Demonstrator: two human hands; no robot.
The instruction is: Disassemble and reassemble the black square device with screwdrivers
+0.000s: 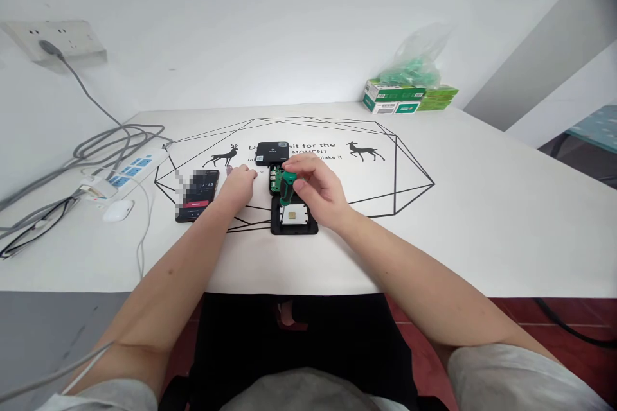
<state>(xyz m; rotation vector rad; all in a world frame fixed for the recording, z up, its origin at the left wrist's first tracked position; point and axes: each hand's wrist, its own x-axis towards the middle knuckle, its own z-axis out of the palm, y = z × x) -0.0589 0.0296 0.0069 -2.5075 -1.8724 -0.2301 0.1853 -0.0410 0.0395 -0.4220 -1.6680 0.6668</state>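
Observation:
My right hand (321, 189) is closed around a green and black screwdriver (288, 187), which points down over an opened black device. The device's lower casing (274, 229) holds a silvery metal plate (299, 214) with a small gold square. Just beyond it, a green circuit board (274, 181) sits in black housing, partly covered by my fingers and the screwdriver. A flat black cover (272, 153) lies farthest back. To the left, my left hand (238, 187) rests palm down on the mat, fingers slightly bent and apart, with nothing visible in it.
A smartphone (196, 196) lies beside my left forearm. Farther left are a white power strip (137, 173), coiled grey cables (120, 135) and a white earbud case (118, 210). Green and white boxes (395, 96) with a plastic bag (417, 61) on top stand at the back right.

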